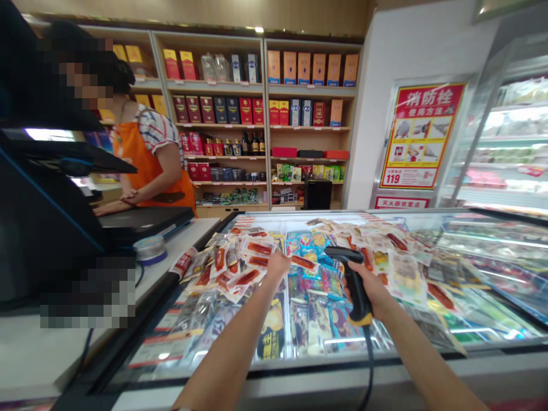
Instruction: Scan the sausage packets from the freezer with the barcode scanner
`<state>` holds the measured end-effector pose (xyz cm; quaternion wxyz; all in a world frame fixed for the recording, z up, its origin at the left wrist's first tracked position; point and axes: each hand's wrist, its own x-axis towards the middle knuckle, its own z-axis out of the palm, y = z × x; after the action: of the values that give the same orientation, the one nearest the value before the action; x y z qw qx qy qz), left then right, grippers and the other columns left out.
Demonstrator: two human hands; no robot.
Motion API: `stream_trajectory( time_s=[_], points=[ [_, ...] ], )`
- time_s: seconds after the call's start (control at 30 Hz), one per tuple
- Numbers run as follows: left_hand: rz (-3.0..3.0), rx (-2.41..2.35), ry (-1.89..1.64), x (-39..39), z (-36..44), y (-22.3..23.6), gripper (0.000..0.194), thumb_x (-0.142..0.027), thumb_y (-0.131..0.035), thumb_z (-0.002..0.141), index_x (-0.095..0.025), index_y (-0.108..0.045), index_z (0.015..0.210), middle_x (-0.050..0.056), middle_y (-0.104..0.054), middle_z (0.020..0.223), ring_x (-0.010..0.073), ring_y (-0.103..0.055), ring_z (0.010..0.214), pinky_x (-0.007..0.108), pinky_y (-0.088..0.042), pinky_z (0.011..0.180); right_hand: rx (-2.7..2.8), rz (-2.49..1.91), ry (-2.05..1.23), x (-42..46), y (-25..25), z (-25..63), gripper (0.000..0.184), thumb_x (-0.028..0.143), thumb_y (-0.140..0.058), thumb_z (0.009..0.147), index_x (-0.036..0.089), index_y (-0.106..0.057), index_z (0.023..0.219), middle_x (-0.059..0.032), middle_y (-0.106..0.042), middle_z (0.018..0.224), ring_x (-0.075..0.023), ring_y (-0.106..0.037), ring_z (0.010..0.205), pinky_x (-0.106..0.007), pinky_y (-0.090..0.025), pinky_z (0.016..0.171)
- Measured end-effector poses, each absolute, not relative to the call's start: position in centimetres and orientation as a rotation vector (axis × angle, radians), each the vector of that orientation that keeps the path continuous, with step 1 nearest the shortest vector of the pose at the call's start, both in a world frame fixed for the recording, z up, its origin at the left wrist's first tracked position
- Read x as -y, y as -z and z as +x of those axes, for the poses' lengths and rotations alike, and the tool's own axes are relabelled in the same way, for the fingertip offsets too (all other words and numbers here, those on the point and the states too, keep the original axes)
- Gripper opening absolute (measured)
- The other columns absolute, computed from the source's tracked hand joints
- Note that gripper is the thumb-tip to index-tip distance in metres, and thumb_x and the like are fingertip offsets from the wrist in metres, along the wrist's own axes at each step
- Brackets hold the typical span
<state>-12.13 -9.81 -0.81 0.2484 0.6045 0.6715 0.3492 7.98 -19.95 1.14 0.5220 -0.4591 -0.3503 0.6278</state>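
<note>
My right hand (374, 288) is wrapped round the grip of a black and yellow barcode scanner (357, 291), whose head points left and whose cable hangs down toward me. Fingers closed, my left hand (278, 264) grips a small clear packet of red sausage (303, 262) that sticks out to its right, in front of the scanner. More sausage packets (246, 278) lie in a loose pile left of that hand. Another pile of mixed packets (398, 260) spreads to the right of the scanner. Both piles rest on the glass top of a chest freezer (274, 365).
At left are a checkout counter (171, 257), a dark monitor (43, 217) and a roll of tape (149, 249). A co-worker in an orange apron (148, 160) stands behind it. Shelves of boxed goods (263, 123) line the back; a lit fridge (509, 137) is at right.
</note>
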Motion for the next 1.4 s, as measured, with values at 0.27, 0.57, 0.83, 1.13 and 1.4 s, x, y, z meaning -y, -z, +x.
stream_trajectory(
  time_s=[0.27, 0.57, 0.83, 1.13, 1.4],
  points=[
    [2.255, -1.732, -0.79, 8.8, -10.8, 0.9, 0.026, -0.042, -0.058, 0.06, -0.022, -0.062, 0.075, 0.003, -0.058, 0.089, 0.022, -0.05, 0.092, 0.031, -0.037, 0.077, 0.787, -1.087, -1.529, 19.3, -0.5, 8.8, 0.029, 0.044, -0.051, 0.067, 0.016, -0.047, 0.063, 0.0014, -0.053, 0.052, -0.0086, -0.048, 0.039, -0.02, -0.037, 0.034],
    [2.477, -1.61, -0.855, 9.8, -11.7, 3.3, 0.031, -0.037, -0.062, 0.06, -0.022, -0.057, 0.086, 0.003, -0.054, 0.087, 0.0179, -0.048, 0.086, 0.028, -0.036, 0.074, 0.827, -1.078, -1.551, 19.6, -0.5, 7.5, 0.026, 0.041, -0.048, 0.07, 0.015, -0.051, 0.068, 0.0009, -0.054, 0.052, -0.0083, -0.047, 0.038, -0.02, -0.038, 0.034],
    [2.437, -1.598, -1.03, 10.1, -13.1, 3.1, 0.027, -0.023, -0.063, 0.059, -0.015, -0.054, 0.084, 0.004, -0.05, 0.086, 0.0148, -0.048, 0.083, 0.025, -0.037, 0.074, 0.866, -1.114, -1.547, 20.2, -1.1, 6.6, 0.027, 0.041, -0.051, 0.069, 0.015, -0.05, 0.067, 0.0013, -0.054, 0.054, -0.0077, -0.048, 0.039, -0.019, -0.038, 0.034],
    [2.393, -1.595, -0.94, 10.5, -13.6, 2.8, 0.021, -0.024, -0.06, 0.062, -0.015, -0.056, 0.081, 0.004, -0.057, 0.077, 0.0167, -0.053, 0.076, 0.027, -0.04, 0.069, 0.874, -1.12, -1.521, 20.7, -1.3, 5.9, 0.024, 0.04, -0.051, 0.068, 0.016, -0.049, 0.067, 0.0013, -0.054, 0.052, -0.0086, -0.048, 0.039, -0.02, -0.038, 0.034],
    [2.399, -1.643, -1.036, 10.9, -14.8, 1.1, 0.028, -0.016, -0.059, 0.061, -0.015, -0.054, 0.088, 0.007, -0.056, 0.093, 0.0189, -0.048, 0.092, 0.029, -0.036, 0.082, 0.973, -1.111, -1.492, 21.1, -2.3, 6.3, 0.026, 0.041, -0.049, 0.069, 0.015, -0.051, 0.063, -0.0007, -0.055, 0.051, -0.0089, -0.049, 0.039, -0.02, -0.039, 0.034]
  ],
)
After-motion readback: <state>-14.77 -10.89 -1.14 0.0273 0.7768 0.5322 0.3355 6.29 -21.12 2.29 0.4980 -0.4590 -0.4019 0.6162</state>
